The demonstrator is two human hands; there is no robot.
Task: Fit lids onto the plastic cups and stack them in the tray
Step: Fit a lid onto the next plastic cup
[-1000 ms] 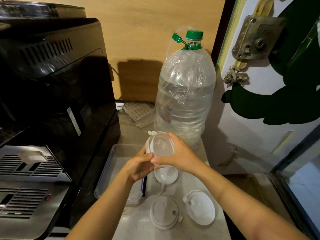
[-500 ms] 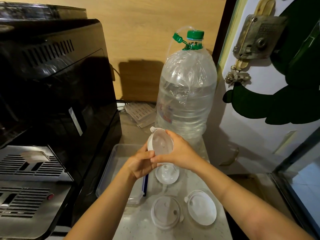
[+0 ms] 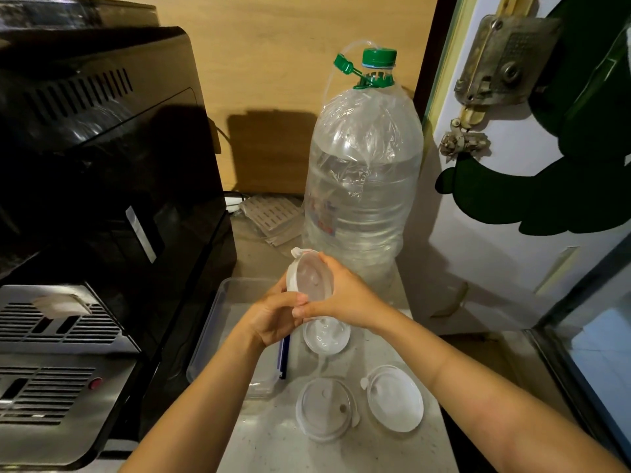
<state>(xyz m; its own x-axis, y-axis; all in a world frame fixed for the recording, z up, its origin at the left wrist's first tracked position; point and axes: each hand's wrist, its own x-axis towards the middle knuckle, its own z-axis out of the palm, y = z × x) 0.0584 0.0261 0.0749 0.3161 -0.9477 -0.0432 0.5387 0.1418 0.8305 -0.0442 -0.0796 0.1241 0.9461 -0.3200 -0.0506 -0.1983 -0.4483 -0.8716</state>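
Water bottle (image 3: 358, 186) label red and blue, print too blurred to read; no other writing legible. Lidded cup (image 3: 310, 279) held tilted in front of the bottle's base, lid facing the camera; left hand (image 3: 273, 319) fingers curled on its lower left rim, right hand (image 3: 345, 295) clasping its right side, thumbs meeting at the bottom edge. Cup clear, round, thin plastic; lid translucent white with a small tab at top. Tray (image 3: 211, 322), clear, rectangular, lies left of the bottle's base; open cup (image 3: 326, 336) under the hands; two loose lids (image 3: 326, 409) (image 3: 396, 397) nearer the camera, flat, round.
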